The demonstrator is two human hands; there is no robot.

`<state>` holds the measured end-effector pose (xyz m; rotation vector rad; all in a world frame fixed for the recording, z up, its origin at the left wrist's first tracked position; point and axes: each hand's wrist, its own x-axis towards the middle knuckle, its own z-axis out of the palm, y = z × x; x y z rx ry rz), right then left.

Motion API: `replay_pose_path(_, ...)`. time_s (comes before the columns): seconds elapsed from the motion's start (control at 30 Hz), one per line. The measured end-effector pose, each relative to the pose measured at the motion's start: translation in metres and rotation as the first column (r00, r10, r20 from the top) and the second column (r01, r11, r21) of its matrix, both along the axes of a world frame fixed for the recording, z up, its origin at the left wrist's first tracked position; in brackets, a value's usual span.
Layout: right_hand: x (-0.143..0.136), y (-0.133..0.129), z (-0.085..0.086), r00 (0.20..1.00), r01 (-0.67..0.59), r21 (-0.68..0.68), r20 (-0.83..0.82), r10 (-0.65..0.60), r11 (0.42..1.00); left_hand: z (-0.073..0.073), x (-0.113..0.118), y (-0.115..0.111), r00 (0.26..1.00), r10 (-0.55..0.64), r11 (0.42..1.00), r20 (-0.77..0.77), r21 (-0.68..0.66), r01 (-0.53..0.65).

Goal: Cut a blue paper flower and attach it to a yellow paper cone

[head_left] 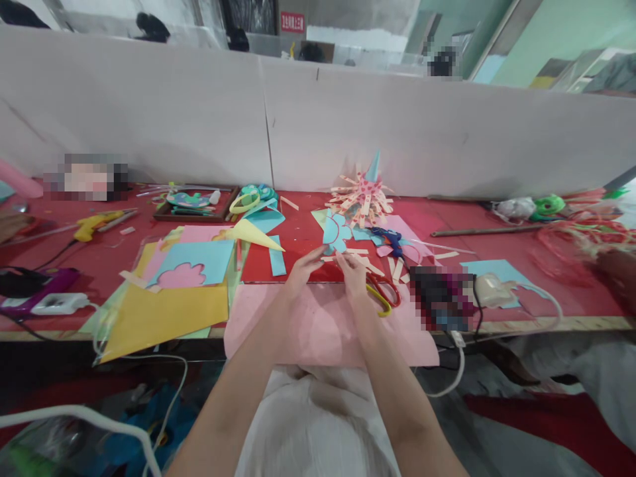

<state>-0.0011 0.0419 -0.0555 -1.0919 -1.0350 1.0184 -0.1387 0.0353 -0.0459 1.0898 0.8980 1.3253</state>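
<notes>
Handling of a blue paper cut-out point(336, 230) above a red worktop point(106, 262). Pinched low between the fingertips of both hands: left hand point(312, 260) at the lower left corner, right hand point(352, 268) at the lower right; exact finger contact too small to make out. For good control, by judgement: keep the pinch light and low, turn by small shifts of the fingertips, and leave the scalloped edge free. Likely to crease under hard pressure. Advisable also to steer clear of the scissors point(387, 307), just beside the right hand, and of the paper strips point(397, 270) farther to its right. Position of the cut-out: just beyond the fingertips, roughly in line with the gap between the hands, raised and near the spiky pink ornament point(365, 199). Beneath the forearms: a pink sheet point(318, 318).
</notes>
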Motion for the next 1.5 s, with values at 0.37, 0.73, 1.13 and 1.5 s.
replay_pose_path(0.37, 0.008, 0.003, -0.003, 0.99, 0.138, 0.004, 0.026, -0.138, 0.99, 0.003, 0.009, -0.005, 0.992, 0.003, 1.0, -0.126, 0.007, -0.002)
replay_pose_path(0.73, -0.003, -0.005, 0.006, 0.951, -0.048, 0.11, 0.31, 0.012, 0.993, 0.003, 0.001, 0.0, 0.9, 0.315, 0.942, -0.301, -0.015, -0.334)
replay_pose_path(1.13, -0.005, -0.007, 0.005, 0.922, -0.135, 0.082, 0.376, 0.095, 0.987, 0.0, 0.002, 0.004, 0.959, 0.278, 0.95, -0.055, -0.129, -0.283)
replay_pose_path(1.5, -0.001, 0.0, -0.004, 0.935, -0.035, 0.065, 0.354, 0.01, 0.997, 0.003, 0.004, 0.0, 0.916, 0.307, 0.938, -0.257, -0.082, -0.337)
